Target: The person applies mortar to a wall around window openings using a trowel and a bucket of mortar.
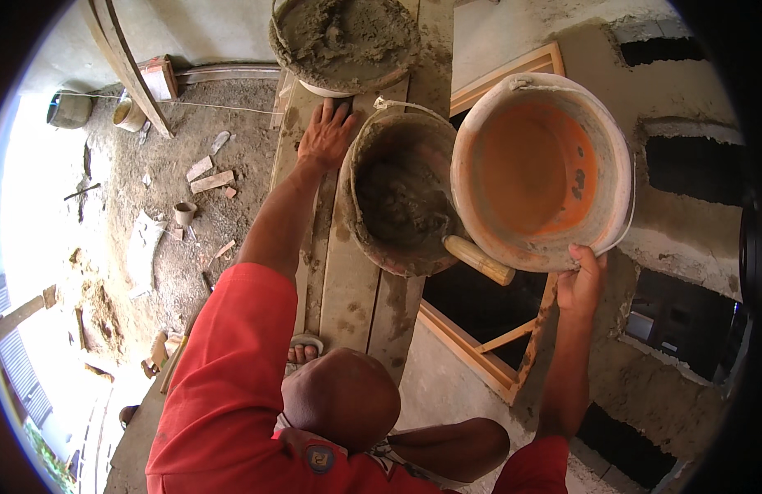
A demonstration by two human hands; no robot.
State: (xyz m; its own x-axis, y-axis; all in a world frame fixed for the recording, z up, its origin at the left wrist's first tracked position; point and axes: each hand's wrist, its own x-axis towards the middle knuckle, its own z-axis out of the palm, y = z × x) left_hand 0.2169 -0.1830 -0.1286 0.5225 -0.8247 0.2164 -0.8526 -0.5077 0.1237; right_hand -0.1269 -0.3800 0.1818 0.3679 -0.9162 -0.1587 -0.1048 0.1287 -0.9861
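Observation:
My right hand (583, 280) is closed on the rim of an orange bucket (513, 257), which is tipped so its inside shows. Its inner wall is smeared with pale grey residue and has a few dark specks. Left of it stands a bucket of wet mortar (363, 235), and the wooden handle of a tool (480, 260), maybe a trowel, sticks out over its rim; the rest is sunk in the mortar or hidden. My left hand (325, 138) lies flat on the planks, fingers spread, just below a wide container heaped with mortar (389, 81).
I squat on a narrow platform of wooden planks (348, 288). Left and below lies a dirt floor (241, 152) with broken bricks (212, 181), a small pot (185, 214) and a leaning wooden post (130, 66). At right are an orange-brown wooden frame (455, 346) and a wall with dark openings (694, 169).

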